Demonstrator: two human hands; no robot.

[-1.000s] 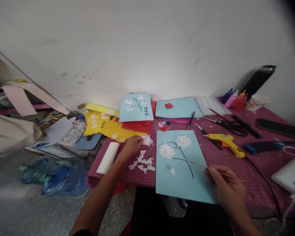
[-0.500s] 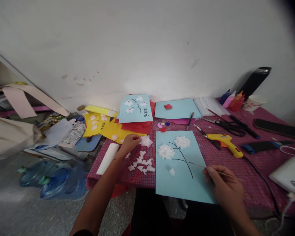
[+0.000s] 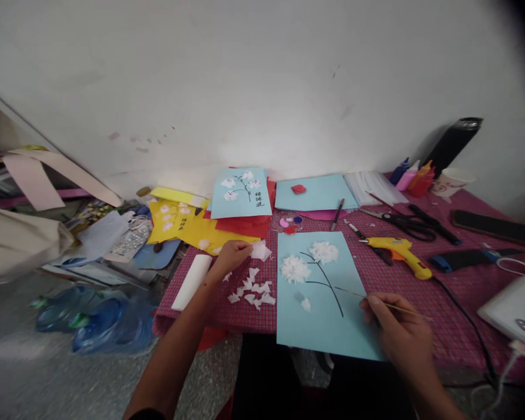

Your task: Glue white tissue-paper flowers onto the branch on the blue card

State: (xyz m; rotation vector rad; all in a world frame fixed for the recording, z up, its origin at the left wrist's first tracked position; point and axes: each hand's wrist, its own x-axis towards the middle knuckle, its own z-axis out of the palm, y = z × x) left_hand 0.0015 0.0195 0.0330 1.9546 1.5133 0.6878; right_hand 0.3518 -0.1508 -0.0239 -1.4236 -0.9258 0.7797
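My left hand (image 3: 234,256) pinches the edge of a white tissue piece (image 3: 261,251) on the checked cloth. Below it lie crumpled white tissue bits (image 3: 254,289). My right hand (image 3: 398,324) holds a thin stick (image 3: 352,292), its tip over the light blue sheet (image 3: 321,335) beside the drawn black stem. Two white ruffled paper flowers (image 3: 294,269) (image 3: 324,252) sit on that sheet, and a small white tissue piece (image 3: 305,304) rests below them, next to a wet-looking patch.
A yellow glue gun (image 3: 398,251), black scissors (image 3: 402,224) and a blue-black cutter (image 3: 459,260) lie at the right. Finished flower cards (image 3: 240,201) and a white roll (image 3: 191,283) are at the left; paint bottles (image 3: 421,179) stand behind.
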